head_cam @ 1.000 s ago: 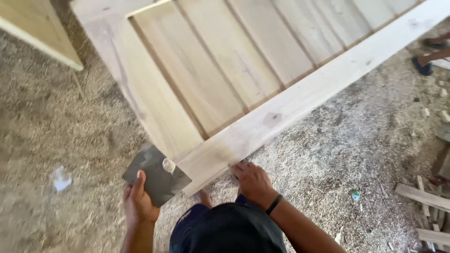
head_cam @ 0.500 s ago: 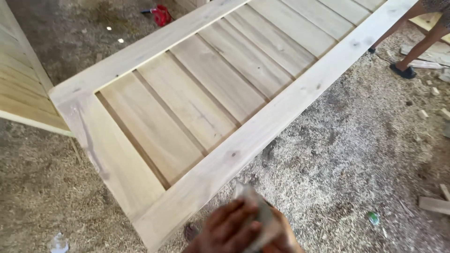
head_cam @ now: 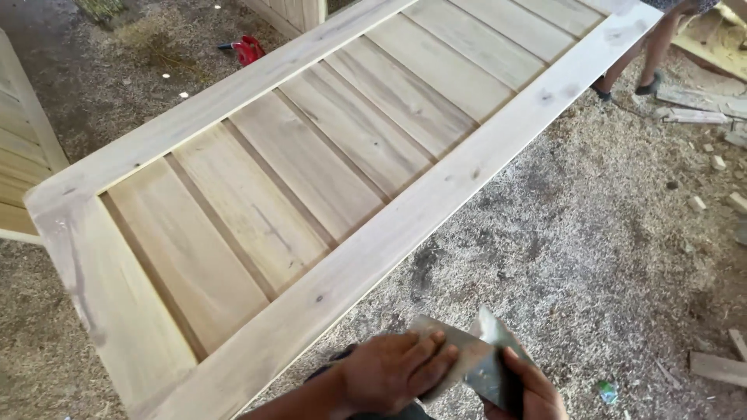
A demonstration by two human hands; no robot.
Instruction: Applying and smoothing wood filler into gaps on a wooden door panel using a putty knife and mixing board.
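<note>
A large pale wooden door panel (head_cam: 405, 214) with slanted slats lies flat, stretching from the lower left to the upper right. Below its near rail, my left hand (head_cam: 393, 369) and my right hand (head_cam: 525, 389) both grip a grey sheet of sandpaper (head_cam: 475, 358), which is bent between them. The sheet hangs just off the door's near edge, not touching the wood.
Sawdust covers the floor (head_cam: 591, 249). Another person's legs (head_cam: 646, 54) stand at the door's far end. Wood offcuts (head_cam: 716, 365) lie at the right edge. A red tool (head_cam: 247, 48) sits on the ground beyond the door, and another slatted panel (head_cam: 19, 155) stands at left.
The view has swung up along the door. The sandpaper went from my left hand alone to both hands, and my right hand left the door's edge.
</note>
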